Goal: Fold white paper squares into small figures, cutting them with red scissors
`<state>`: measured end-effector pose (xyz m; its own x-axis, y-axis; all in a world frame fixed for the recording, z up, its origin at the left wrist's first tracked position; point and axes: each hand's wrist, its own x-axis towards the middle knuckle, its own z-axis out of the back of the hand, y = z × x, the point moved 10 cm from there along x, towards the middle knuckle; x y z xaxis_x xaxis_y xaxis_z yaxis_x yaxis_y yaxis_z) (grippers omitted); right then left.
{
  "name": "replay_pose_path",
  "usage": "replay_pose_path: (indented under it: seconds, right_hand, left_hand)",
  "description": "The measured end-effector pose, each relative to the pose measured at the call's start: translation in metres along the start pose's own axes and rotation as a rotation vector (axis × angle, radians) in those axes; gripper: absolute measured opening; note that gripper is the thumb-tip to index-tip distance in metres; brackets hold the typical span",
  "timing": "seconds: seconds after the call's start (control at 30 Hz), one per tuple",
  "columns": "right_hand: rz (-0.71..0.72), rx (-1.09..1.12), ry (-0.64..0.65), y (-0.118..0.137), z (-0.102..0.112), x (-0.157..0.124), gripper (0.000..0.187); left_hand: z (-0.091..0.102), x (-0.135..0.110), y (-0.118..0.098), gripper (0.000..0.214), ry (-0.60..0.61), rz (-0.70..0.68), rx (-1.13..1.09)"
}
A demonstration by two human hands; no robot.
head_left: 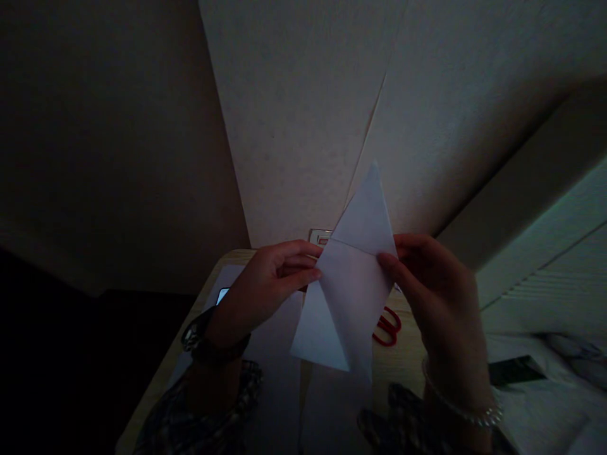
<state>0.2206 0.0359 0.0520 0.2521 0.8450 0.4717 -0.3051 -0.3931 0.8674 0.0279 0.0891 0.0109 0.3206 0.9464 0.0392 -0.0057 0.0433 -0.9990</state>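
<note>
- Plaid sleeves (203, 411) framed two white sheets (275, 360) lying on a wooden table (410, 360), one running along its left edge.
- A person's left hand (272, 275), watch at the wrist, pinched the left side of a folded white paper (353, 272) between thumb and fingers.
- The right hand (439, 291), above a beaded bracelet, gripped the paper's right side, thumb in front.
- The paper was raised above the table, its point upward, a crease crossing below the tip.
- Red scissor handles (387, 325) lay toward the table's right edge.
- Beyond the far edge, a wall plate (320, 237) showed partly.
</note>
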Motion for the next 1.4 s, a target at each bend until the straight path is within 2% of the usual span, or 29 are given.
replay_pose_path:
  seconds: [0.57, 0.97, 1.17, 1.4]
  right_hand:
    - [0.013, -0.051, -0.028, 0.003, 0.004, 0.000, 0.007]
    - [0.006, -0.028, 0.045, 0.002, -0.002, 0.001, 0.006]
    - [0.002, -0.041, 0.042, 0.004, -0.003, 0.001, 0.003]
    - [0.021, -0.054, 0.047, 0.000, -0.001, 0.003, 0.008]
  left_hand:
    - [-0.005, -0.003, 0.004, 0.032, 0.076, 0.049, -0.017]
    - [-0.007, 0.000, 0.001, 0.020, 0.084, 0.011, -0.038]
    - [-0.011, -0.001, 0.001, 0.025, 0.124, 0.021, -0.010]
    - [-0.012, -0.001, 0.002, 0.027, 0.154, -0.010, -0.001]
